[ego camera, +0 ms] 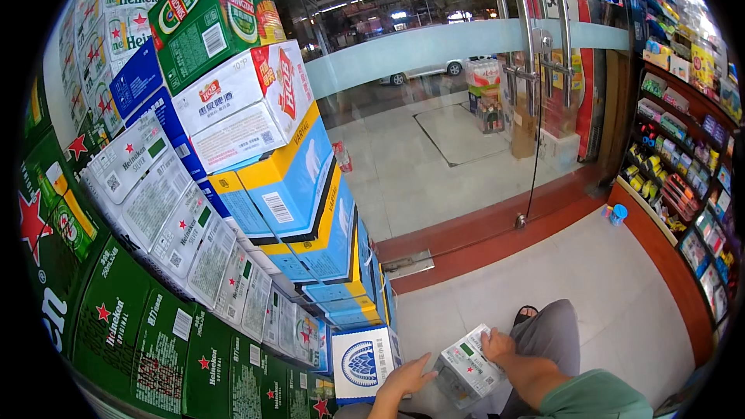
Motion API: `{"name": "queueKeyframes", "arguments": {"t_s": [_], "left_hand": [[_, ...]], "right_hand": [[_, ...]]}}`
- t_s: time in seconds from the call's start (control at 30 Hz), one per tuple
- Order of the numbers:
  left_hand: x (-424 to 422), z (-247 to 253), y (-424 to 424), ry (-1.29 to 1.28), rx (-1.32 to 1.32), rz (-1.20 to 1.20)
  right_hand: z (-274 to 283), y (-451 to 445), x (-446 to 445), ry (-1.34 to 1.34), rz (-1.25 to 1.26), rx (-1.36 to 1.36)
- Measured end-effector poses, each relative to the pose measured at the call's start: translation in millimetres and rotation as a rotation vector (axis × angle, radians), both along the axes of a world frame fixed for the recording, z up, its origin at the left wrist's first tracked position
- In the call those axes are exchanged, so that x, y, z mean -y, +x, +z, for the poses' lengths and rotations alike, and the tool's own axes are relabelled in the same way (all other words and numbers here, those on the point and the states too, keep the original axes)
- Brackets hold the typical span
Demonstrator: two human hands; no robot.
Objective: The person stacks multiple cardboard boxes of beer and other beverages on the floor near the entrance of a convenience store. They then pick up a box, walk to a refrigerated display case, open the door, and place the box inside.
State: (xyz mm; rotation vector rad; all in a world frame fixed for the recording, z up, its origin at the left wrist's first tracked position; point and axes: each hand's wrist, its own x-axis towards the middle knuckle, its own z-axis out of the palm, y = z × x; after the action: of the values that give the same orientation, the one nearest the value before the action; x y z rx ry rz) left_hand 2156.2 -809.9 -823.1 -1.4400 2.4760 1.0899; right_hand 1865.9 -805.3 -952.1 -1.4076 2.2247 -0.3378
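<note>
A silver and white Heineken Silver beer carton (472, 364) sits low between my knees, over the pale tiled floor. My right hand (498, 346) rests on its upper right edge, fingers against the side; whether it grips is hard to tell. My left hand (412, 375) is apart from the carton at its left, fingers spread and holding nothing. Beside that hand stands a white carton with a blue hop emblem (359, 364). Left of it rise tall stacks of beer cartons: green Heineken ones (201, 361), silver Heineken ones (192, 235) and blue and yellow Varyag ones (291, 198).
A white beer carton (233, 107) and a green Tsingtao carton (204, 23) top the near stack. Ahead is a glass door with metal handles (527, 41) above a red-brown sill (477, 238). Stocked shelves (669, 145) line the right side, with a small blue tub (618, 215) at their foot.
</note>
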Motion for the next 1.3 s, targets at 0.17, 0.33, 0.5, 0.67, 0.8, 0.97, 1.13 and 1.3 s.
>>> {"name": "queueKeyframes", "arguments": {"t_s": [0.17, 0.33, 0.5, 0.67, 0.8, 0.97, 1.13, 1.3], "left_hand": [[5, -10, -3, 0.01, -0.013, -0.003], [11, -9, 3, 0.027, -0.07, 0.073], [26, -31, 5, 0.029, -0.199, 0.216], [28, -108, -16, 0.11, -0.188, 0.472], [-20, -265, -26, 0.044, -0.084, 1.09], [-72, -232, -97, 1.303, -0.526, 1.595], [-125, -323, -103, 0.928, -0.669, 1.035], [-106, -312, -126, 1.451, -0.965, 1.678]], "right_hand": [[-10, -10, 2, -0.03, -0.02, -0.014], [0, -10, 3, -0.053, -0.036, 0.014], [2, -21, 8, -0.049, -0.043, 0.037], [1, -35, 13, -0.021, -0.06, 0.061], [2, -21, 16, 0.054, -0.009, 0.081], [2, -39, 16, 0.081, -0.062, 0.094], [6, -34, 31, 0.15, -0.059, 0.137], [1, -37, 42, 0.368, -0.221, 0.14]]}}
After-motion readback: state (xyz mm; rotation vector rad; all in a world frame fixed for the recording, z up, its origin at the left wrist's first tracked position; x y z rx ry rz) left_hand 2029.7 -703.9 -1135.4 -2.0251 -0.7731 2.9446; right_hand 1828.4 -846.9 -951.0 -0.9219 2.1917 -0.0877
